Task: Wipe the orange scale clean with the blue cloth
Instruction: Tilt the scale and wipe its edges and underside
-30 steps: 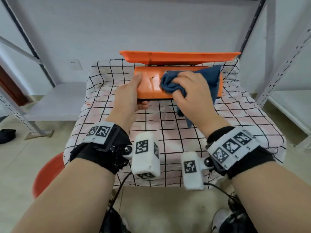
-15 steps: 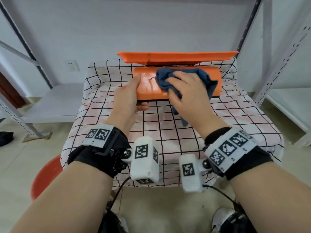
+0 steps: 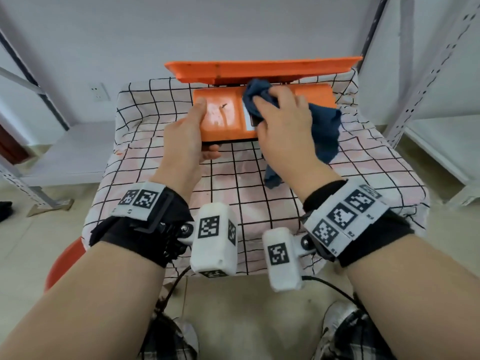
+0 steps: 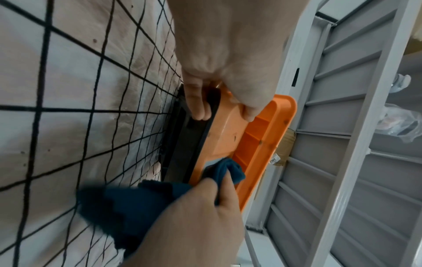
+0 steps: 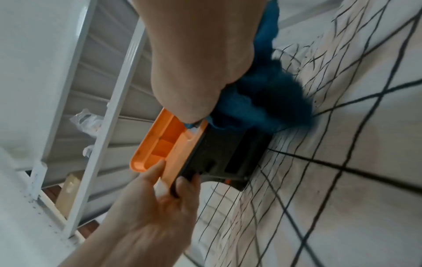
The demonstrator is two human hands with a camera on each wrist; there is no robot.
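Observation:
The orange scale [image 3: 223,118] sits tilted at the far side of the checked table, its flat pan [image 3: 259,70] raised behind. My left hand [image 3: 192,136] grips the scale's left end, fingers on the orange face and thumb under the black base [image 4: 189,137]. My right hand [image 3: 283,126] holds the bunched blue cloth [image 3: 324,131] and presses it on the middle of the scale's face, over the display. Part of the cloth hangs down to the table. In the left wrist view the cloth [image 4: 228,171] touches the orange edge; the right wrist view shows the cloth [image 5: 262,106] under my palm.
A pink and white checked tablecloth [image 3: 246,198] covers the table. Grey metal shelf racks [image 3: 428,81] stand to the right and left. An orange stool [image 3: 65,266] is low on the left. A wall stands close behind the scale.
My right hand has wiped the cloth back toward the scale's upper middle, and more cloth now hangs to the right. The left hand keeps the same hold.

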